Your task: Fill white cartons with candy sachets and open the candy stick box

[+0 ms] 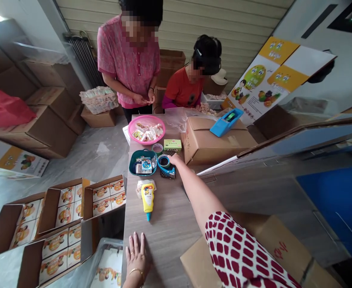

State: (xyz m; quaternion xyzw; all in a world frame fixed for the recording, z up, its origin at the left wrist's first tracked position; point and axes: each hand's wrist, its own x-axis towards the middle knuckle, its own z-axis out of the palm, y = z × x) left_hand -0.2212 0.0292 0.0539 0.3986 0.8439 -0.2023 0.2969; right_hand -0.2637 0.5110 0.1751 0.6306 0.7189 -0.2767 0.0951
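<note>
Well, the left hand (136, 254) lies flat and empty on the wood-grain counter (164, 240), fingers spread. Farther along the counter, the right hand (175, 159) touches a blue tape dispenser (165, 167) — grip unclear — just beside a teal tray (143, 163).

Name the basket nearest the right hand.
The teal basket, just beside the blue tape dispenser under the right hand; the round pink basket sits farther up the table.

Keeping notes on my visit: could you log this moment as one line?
Right hand: at tape dispenser | Left hand: flat on table | Nearby: yellow bottle
</note>
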